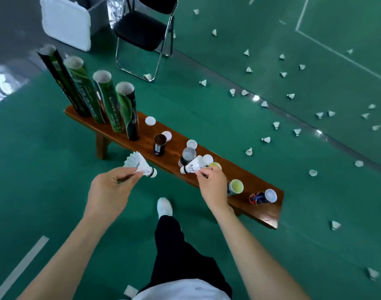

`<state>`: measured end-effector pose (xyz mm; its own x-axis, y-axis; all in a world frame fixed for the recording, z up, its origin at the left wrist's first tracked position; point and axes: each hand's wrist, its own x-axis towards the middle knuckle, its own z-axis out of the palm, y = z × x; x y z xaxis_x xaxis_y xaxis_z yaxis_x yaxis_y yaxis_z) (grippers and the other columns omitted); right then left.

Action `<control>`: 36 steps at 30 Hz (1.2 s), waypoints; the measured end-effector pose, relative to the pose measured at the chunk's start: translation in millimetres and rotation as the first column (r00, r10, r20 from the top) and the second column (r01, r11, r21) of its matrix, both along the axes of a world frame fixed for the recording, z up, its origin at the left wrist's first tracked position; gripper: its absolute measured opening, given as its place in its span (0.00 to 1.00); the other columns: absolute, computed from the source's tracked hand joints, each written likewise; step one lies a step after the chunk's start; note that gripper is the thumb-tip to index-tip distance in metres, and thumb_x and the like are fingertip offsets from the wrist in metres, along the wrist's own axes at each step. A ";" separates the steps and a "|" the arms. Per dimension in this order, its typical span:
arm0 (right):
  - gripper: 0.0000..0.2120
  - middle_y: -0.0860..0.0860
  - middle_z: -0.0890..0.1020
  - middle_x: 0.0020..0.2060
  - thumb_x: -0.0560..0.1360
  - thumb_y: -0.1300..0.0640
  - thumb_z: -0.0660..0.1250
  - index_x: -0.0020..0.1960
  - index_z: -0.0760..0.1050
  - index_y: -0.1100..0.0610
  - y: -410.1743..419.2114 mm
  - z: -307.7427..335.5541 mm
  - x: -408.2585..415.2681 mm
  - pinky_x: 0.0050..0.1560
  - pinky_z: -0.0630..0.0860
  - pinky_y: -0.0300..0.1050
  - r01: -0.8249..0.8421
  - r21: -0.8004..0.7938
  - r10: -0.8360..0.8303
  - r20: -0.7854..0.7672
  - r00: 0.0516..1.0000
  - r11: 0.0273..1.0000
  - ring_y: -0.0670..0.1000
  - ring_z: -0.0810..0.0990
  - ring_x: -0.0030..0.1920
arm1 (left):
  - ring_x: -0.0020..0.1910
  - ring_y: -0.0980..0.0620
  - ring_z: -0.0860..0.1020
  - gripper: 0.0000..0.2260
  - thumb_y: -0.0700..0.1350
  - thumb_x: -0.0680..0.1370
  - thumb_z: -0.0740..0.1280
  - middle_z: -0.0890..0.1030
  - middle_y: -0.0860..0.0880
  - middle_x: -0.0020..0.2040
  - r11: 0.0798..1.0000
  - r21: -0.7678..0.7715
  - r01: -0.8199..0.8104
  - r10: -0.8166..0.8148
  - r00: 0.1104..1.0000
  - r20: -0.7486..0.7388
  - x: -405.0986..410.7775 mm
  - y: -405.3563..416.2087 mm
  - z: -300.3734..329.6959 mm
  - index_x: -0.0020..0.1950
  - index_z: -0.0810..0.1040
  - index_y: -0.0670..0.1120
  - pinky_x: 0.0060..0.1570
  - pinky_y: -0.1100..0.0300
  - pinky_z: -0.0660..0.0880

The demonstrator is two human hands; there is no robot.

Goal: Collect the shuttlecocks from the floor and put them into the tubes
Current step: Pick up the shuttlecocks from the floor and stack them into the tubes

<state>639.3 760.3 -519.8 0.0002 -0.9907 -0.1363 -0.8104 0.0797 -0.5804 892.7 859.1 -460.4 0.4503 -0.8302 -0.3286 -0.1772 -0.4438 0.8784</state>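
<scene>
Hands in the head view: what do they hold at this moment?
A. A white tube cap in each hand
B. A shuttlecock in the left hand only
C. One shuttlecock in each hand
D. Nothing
C: the left hand pinches one shuttlecock by its feathers, and the right hand pinches a second shuttlecock above the wooden bench.

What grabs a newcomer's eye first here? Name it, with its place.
Two white feather shuttlecocks at centre, one pinched by the left hand, one by the right hand, above the long brown wooden bench. Tall green cardboard tubes line its far end.
</scene>
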 end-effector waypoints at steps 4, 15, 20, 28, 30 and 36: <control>0.13 0.52 0.81 0.56 0.83 0.52 0.66 0.61 0.85 0.54 -85.8 -54.3 -8.3 0.43 0.69 0.42 0.052 0.138 -0.034 -0.126 0.991 0.989 0.52 0.80 0.51 | 0.36 0.61 0.80 0.05 0.51 0.76 0.75 0.85 0.64 0.44 0.998 0.055 0.043 -0.046 0.998 0.044 -16.9 -64.5 0.4 0.43 0.85 0.63 0.31 0.73 0.72; 0.14 0.54 0.76 0.60 0.85 0.54 0.60 0.65 0.78 0.58 -184.6 -139.7 20.1 0.47 0.75 0.45 -0.106 0.405 0.295 -0.441 0.847 0.908 0.55 0.77 0.59 | 0.45 0.69 0.80 0.05 0.44 0.75 0.76 0.81 0.72 0.44 0.968 0.151 0.202 -0.231 0.951 0.205 -24.0 -155.7 -4.8 0.44 0.86 0.54 0.44 0.79 0.70; 0.13 0.55 0.73 0.62 0.82 0.58 0.63 0.65 0.78 0.56 -188.8 -142.9 25.3 0.57 0.77 0.53 -0.077 0.533 0.341 -0.417 0.843 0.843 0.59 0.74 0.63 | 0.46 0.65 0.80 0.01 0.44 0.76 0.75 0.82 0.69 0.45 0.945 0.213 0.250 -0.293 0.933 0.208 -13.0 -180.3 -16.5 0.46 0.87 0.49 0.43 0.75 0.71; 0.15 0.53 0.75 0.62 0.82 0.58 0.60 0.64 0.81 0.52 -169.1 -144.4 0.2 0.54 0.78 0.50 0.005 0.530 0.137 -0.227 0.964 0.848 0.57 0.80 0.56 | 0.38 0.60 0.74 0.05 0.42 0.81 0.70 0.81 0.57 0.41 0.822 0.260 0.507 -0.559 0.807 0.192 -49.1 -241.2 -72.8 0.48 0.86 0.47 0.39 0.70 0.67; 0.15 0.52 0.76 0.60 0.82 0.58 0.60 0.61 0.82 0.52 -162.8 -143.1 -3.5 0.52 0.78 0.48 0.058 0.501 0.053 -0.204 0.978 0.863 0.55 0.81 0.54 | 0.51 0.56 0.79 0.08 0.40 0.80 0.69 0.85 0.53 0.52 0.783 0.270 0.560 -0.615 0.763 0.198 -61.7 -255.6 -94.0 0.56 0.86 0.46 0.50 0.75 0.68; 0.10 0.50 0.79 0.57 0.80 0.59 0.65 0.56 0.84 0.52 -151.1 -143.6 -13.0 0.50 0.79 0.48 0.197 0.413 -0.160 -0.124 0.979 0.889 0.55 0.81 0.54 | 0.55 0.46 0.79 0.09 0.38 0.81 0.66 0.85 0.46 0.55 0.647 0.357 0.674 -0.757 0.624 0.195 -100.9 -296.1 -163.4 0.57 0.85 0.43 0.59 0.50 0.77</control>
